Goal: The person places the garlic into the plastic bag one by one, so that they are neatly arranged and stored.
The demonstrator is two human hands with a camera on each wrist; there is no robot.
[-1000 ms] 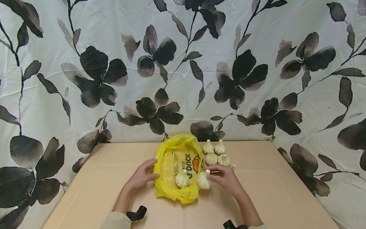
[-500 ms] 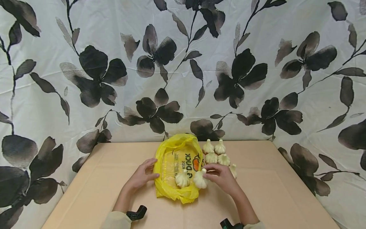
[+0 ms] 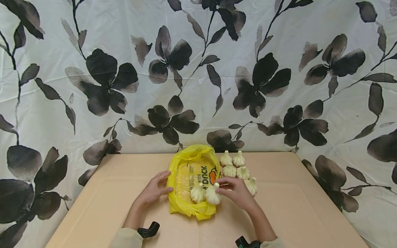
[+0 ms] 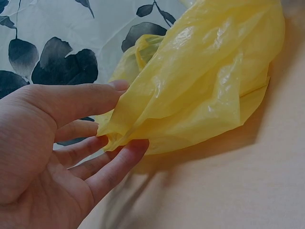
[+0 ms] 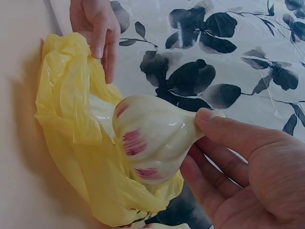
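Currently, from where I stand, the left hand (image 3: 152, 191) is clamped on the left edge of the yellow bag (image 3: 177, 203), plastic between thumb and fingers. Within the bag's open mouth, toward its near side, sits one garlic bulb (image 3: 197, 194). At the bag's right rim is a second bulb (image 3: 212, 195); whether it touches the bag is hard to judge. The right hand (image 3: 238, 193) pinches its stem. Right of the bag, five more bulbs (image 3: 243, 173) stand grouped on the table (image 3: 310, 213).
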